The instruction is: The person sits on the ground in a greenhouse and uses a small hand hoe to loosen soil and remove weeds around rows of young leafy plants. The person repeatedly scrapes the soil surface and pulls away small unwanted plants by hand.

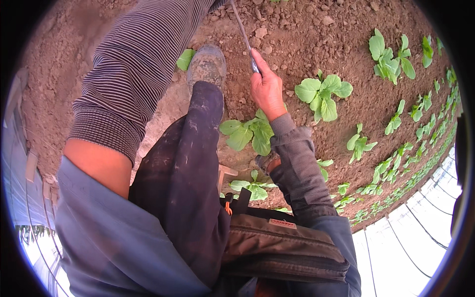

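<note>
Brown, crumbly soil [297, 47], head view: loose and strewn with small clods beside the tool, bearing broad-leaved green seedlings on the right.

Item: slim grey rod-like tool [241, 24], upper middle of the view, above the soil; whether it touches the ground cannot be told. Long axis: from the hand toward the top edge, leaning a little left. Direction: away from the wearer. Far end: cut off by the frame, so its kind is uncertain.

Grip: right hand [267, 91], fingers closed around the near end of the tool, back of the hand uppermost. Left hand: out of view beyond the top edge, its grip not known; the striped sleeve [143, 54] of that arm reaches up the left side.

Progress, as judged: under way, the tool being in hand. Finished portion: not readable, since no boundary between worked and unworked ground shows. Portion left: likewise not readable. Seedlings stand rooted: one leafy seedling [324, 96] just right of the hand, another seedling [241, 137] below the wrist, and smaller seedling rows [388, 171] curving off to the right.

Also listed: dusty shoe [208, 67], a single green leaf [185, 60] beside it, dark trousers [183, 163], brown zipped waist bag [282, 242].
</note>
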A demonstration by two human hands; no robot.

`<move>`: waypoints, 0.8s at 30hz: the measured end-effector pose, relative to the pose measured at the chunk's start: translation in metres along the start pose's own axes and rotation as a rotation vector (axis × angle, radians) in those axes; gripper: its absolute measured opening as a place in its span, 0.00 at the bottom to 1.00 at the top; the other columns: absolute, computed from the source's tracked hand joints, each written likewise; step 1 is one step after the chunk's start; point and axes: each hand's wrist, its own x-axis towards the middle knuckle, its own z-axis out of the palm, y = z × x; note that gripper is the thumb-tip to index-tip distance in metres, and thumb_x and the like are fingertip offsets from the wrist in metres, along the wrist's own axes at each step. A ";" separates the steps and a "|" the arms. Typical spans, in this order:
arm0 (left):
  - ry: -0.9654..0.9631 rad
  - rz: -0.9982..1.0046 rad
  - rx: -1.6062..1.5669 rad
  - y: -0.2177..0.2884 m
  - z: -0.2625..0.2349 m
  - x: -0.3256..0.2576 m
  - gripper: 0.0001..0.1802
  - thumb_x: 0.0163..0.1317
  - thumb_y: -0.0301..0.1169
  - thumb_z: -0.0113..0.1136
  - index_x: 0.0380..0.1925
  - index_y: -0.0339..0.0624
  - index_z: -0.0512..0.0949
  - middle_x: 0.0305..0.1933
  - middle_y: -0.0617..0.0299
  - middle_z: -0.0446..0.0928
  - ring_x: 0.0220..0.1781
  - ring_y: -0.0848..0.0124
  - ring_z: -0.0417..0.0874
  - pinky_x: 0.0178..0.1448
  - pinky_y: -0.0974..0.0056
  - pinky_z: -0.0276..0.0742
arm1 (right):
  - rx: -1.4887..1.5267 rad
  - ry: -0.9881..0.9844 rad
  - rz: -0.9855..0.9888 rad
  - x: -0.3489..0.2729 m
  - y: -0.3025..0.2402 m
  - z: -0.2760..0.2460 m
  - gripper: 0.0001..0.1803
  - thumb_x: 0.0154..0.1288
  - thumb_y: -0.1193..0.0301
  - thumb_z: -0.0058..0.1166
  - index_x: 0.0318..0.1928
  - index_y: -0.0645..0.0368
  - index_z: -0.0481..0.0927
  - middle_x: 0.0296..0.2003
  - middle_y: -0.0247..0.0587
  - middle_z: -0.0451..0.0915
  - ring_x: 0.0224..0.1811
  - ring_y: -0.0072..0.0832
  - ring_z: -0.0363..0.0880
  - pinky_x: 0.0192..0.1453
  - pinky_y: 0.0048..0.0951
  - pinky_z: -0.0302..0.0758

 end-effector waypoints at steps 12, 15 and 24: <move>0.095 -0.017 -0.042 -0.008 0.004 0.001 0.32 0.68 0.43 0.65 0.67 0.38 0.73 0.73 0.47 0.69 0.72 0.53 0.72 0.68 0.50 0.75 | -0.025 0.000 -0.030 -0.028 0.028 -0.021 0.35 0.63 0.82 0.47 0.71 0.42 0.74 0.36 0.53 0.84 0.26 0.27 0.79 0.36 0.30 0.79; 0.038 -0.036 -0.037 -0.005 -0.003 -0.005 0.34 0.69 0.44 0.65 0.69 0.36 0.70 0.73 0.46 0.69 0.72 0.52 0.71 0.70 0.50 0.74 | 0.017 -0.035 0.014 -0.029 0.021 -0.022 0.34 0.63 0.81 0.49 0.70 0.41 0.74 0.29 0.61 0.79 0.25 0.43 0.82 0.37 0.36 0.80; 0.064 -0.056 -0.025 0.001 0.004 -0.018 0.35 0.70 0.43 0.63 0.71 0.34 0.67 0.75 0.44 0.65 0.75 0.51 0.68 0.71 0.49 0.73 | 0.099 -0.102 -0.014 0.017 0.005 -0.005 0.33 0.65 0.81 0.46 0.69 0.44 0.75 0.49 0.55 0.84 0.40 0.30 0.85 0.48 0.29 0.79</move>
